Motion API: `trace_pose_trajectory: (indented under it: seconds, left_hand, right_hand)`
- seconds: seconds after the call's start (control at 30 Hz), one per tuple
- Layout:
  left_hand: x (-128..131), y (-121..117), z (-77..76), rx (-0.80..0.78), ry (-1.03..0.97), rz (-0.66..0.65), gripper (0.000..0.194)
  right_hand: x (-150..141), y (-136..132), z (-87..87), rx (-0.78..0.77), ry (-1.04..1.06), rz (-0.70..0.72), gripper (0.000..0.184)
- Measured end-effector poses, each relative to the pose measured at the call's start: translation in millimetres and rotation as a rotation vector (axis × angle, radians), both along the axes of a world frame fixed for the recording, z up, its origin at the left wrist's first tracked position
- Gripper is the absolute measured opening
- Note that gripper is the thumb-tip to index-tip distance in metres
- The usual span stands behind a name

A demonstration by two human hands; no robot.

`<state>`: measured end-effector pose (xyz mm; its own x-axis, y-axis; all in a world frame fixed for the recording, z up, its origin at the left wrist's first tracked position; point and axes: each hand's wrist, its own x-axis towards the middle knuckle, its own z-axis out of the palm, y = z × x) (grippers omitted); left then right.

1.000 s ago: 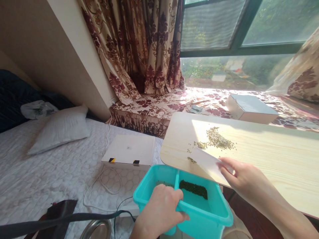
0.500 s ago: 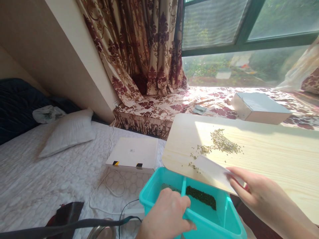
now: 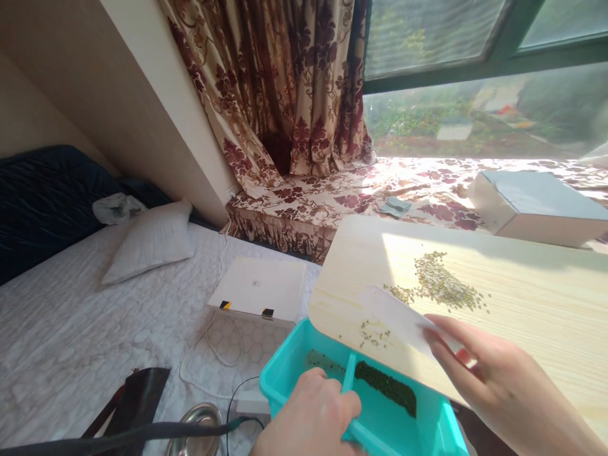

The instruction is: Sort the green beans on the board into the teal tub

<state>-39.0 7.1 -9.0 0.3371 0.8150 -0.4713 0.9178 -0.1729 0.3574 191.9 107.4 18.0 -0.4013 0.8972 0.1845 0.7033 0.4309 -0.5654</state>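
Observation:
My left hand (image 3: 316,411) grips the near rim of a turquoise divided bin (image 3: 280,373), close to its middle divider. Dark green beans (image 3: 387,386) lie heaped in the bin's right compartment, and a few grains are scattered in the left one. Between the fingers of my right hand (image 3: 479,361) is a thin white card (image 3: 399,316), tilted with its edge down on the pale wooden table (image 3: 522,266). Beyond the card spreads a pile of small greenish beans (image 3: 444,285). Some loose ones lie on the near side, by the table edge above the bin.
A flat white box (image 3: 259,285) rests on the bed (image 3: 71,342) left of the table, with cables around it. A metal bowl (image 3: 202,415) and a dark strap (image 3: 142,437) are at the lower left. Another box (image 3: 546,202) stands on the window ledge.
The card in my right hand has shifted up and left, and now lies between the main pile and a few loose beans. My left hand stays on the bin; the view has turned slightly left.

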Motion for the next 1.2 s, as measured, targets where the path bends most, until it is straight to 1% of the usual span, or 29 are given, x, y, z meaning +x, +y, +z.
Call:
trace_pose_trajectory:
  seconds: [0.07,0.13,0.17,0.2,0.27,0.4,0.47,0.57,0.67,0.77,0.9,1.07,1.2]
  left_hand:
    - [-0.1,3.8,1.1,-0.025,0.022,-0.076,0.03]
    - [0.2,9.2,3.7,-0.048,0.063,-0.142,0.019]
    - [0.5,11.8,5.2,-0.063,0.083,-0.164,0.013]
    - [1.0,14.1,6.7,-0.077,0.094,-0.175,0.01]
    - [1.9,16.9,9.3,-0.091,0.085,-0.154,0.01]
    - [3.9,16.8,10.3,-0.074,0.064,-0.015,0.03]
    - [4.3,17.3,8.3,-0.091,0.089,0.025,0.035]
    - [3.3,20.0,3.5,-0.091,0.139,0.05,0.03]
    - [0.9,22.4,-1.1,-0.044,0.152,0.047,0.03]
    - [-0.4,21.8,-4.3,-0.013,0.126,0.031,0.035]
    - [1.1,15.2,-6.0,0.033,0.104,0.016,0.036]
    - [1.4,5.6,-2.7,0.104,0.068,0.073,0.036]
    - [-2.4,2.0,-1.7,0.109,0.042,0.076,0.036]
  right_hand:
    - [-10.8,9.5,-4.3,-0.031,0.082,-0.009,0.031]
    - [-25.4,21.5,-5.5,-0.059,0.162,-0.011,0.03]
    - [-33.3,28.4,-4.4,-0.097,0.184,0.01,0.03]
    - [-41.2,35.6,-2.0,-0.143,0.19,0.059,0.029]
    - [-56.7,50.2,5.3,-0.223,0.172,0.173,0.031]
    - [-86.1,70.1,20.4,-0.277,0.092,0.265,0.031]
    - [-99.2,72.5,23.1,-0.289,0.081,0.3,0.029]
    - [-110.1,68.7,18.9,-0.275,0.088,0.338,0.029]
    - [-104.0,59.7,9.5,-0.23,0.106,0.316,0.029]
    - [-85.7,47.4,1.2,-0.22,0.112,0.242,0.031]
    - [-66.0,30.3,-6.9,-0.204,0.128,0.157,0.032]
    - [-64.5,23.2,-13.1,-0.155,0.106,0.107,0.031]
    - [-69.1,23.7,-11.0,-0.159,0.055,0.097,0.03]
